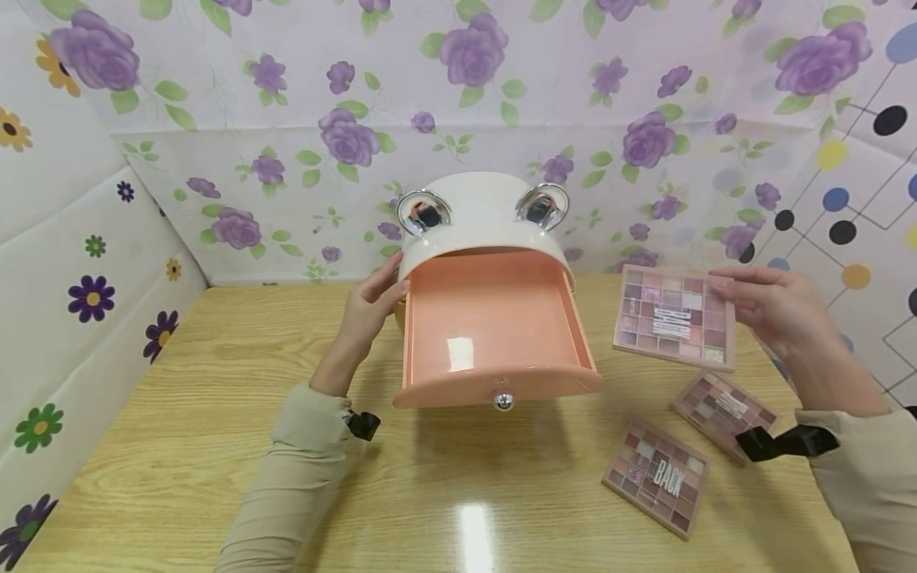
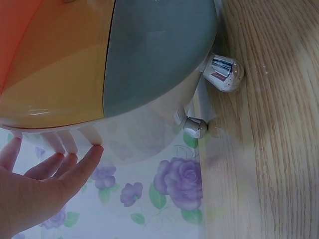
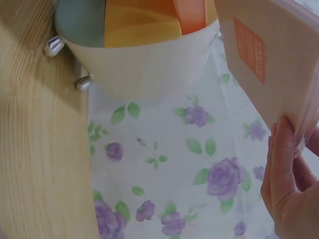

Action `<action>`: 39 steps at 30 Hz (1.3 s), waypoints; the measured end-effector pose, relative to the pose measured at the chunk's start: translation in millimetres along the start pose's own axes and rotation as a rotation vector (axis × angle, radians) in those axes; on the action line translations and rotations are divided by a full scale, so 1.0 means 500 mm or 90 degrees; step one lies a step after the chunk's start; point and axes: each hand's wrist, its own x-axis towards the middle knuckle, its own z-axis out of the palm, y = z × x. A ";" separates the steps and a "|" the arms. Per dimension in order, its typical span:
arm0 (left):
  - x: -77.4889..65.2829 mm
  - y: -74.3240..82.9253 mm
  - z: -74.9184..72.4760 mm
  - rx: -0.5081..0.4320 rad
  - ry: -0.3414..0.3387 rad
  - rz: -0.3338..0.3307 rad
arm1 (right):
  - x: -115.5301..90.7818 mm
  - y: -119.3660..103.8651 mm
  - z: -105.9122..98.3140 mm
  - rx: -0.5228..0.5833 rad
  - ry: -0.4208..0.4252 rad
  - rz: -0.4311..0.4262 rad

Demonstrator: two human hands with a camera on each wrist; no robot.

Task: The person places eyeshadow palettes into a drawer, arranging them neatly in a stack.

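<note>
The person's right grip is clamped on the right edge of a raised palette, holding it in the air to the right of the open drawer and apart from it. White lettering and many small colour squares show on its upper side; an orange label marks the underside. The left grip has its fingers apart and loosely extended, the fingertips touching the left side of a white box. The peach drawer is pulled out of the box toward the person, with a silver knob on its front. Below it, yellow and grey-green fronts sit flush, and silver feet stand on the wooden counter. Near the right forearm, a lettered palette and a partly covered palette lie flat on the counter. Behind everything hangs purple-flowered cloth.
</note>
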 end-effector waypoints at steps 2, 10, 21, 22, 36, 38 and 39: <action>0.000 0.000 0.000 0.000 0.000 0.001 | 0.000 -0.005 0.006 -0.019 -0.005 -0.007; 0.003 -0.006 -0.001 0.006 0.003 0.001 | 0.005 -0.013 0.046 -0.056 -0.026 -0.038; 0.002 -0.007 -0.001 0.014 0.001 0.012 | 0.022 -0.012 0.110 -0.091 -0.062 -0.058; 0.001 -0.006 -0.001 0.015 0.002 0.011 | 0.024 -0.011 0.118 -0.091 -0.064 -0.059; 0.000 -0.006 -0.002 0.018 0.010 -0.006 | 0.035 0.002 0.201 -0.137 -0.077 -0.058; 0.001 -0.007 -0.002 0.016 0.009 -0.005 | 0.038 0.003 0.209 -0.141 -0.088 -0.054; 0.001 -0.007 -0.002 0.016 0.010 -0.005 | 0.038 0.003 0.213 -0.145 -0.095 -0.053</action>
